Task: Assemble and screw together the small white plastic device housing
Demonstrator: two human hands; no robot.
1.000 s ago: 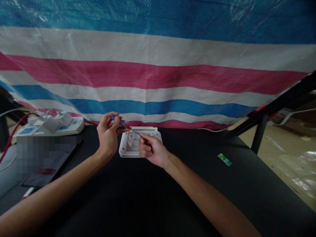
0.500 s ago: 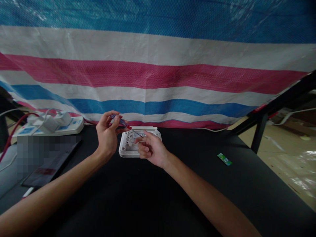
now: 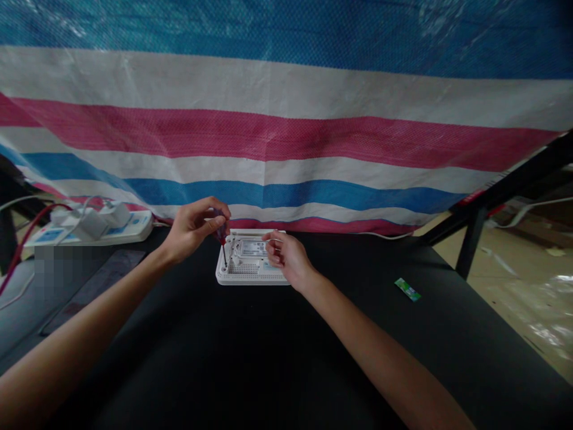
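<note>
A white router (image 3: 244, 270) lies on the black table, its vented underside with a printed label facing up. My left hand (image 3: 193, 230) is closed around the handle of a screwdriver (image 3: 222, 237), which stands nearly upright. Its thin shaft points down at the router's near left corner, by a round screw hole; whether the tip sits in the hole is too small to tell. Over the router's right part is my right hand (image 3: 289, 255), fingers curled and thumb close to the index finger. Whatever those fingers hold, if anything, cannot be made out. The hand covers the router's right end.
A white power strip (image 3: 134, 230) with plugged-in chargers and cables is at the back left. In front of it lies a dark flat device (image 3: 96, 286), partly blurred out. A small green packet (image 3: 407, 289) rests on the right. A striped tarp (image 3: 286, 137) hangs behind.
The screwdriver has swung from slanting toward my right hand to pointing down at the router's near left corner. My right hand has come off its tip and shifted slightly right.
</note>
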